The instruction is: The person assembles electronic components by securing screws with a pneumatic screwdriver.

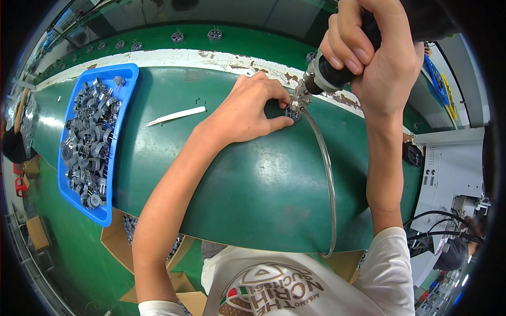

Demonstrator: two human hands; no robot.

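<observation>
My right hand (369, 58) is wrapped round a black power screwdriver (328, 73), held tilted with its metal head pointing down to the left. A clear hose (326, 158) runs from that head to the table's near edge. Under the tip sits a small round grey part (292, 114), partly hidden by the metal head. My left hand (253, 108) rests on the green table (253, 195), its thumb and forefinger closed on either side of this part. White tweezers (176, 116) lie to the left, near tiny black bits (198, 100).
A blue tray (135, 79) heaped with grey round parts stands at the left. Beyond the white ledge (184, 59), several similar parts sit spaced along a green strip (237, 38). Cardboard boxes (116, 243) stand below the near edge; a white machine (448, 168) is at the right.
</observation>
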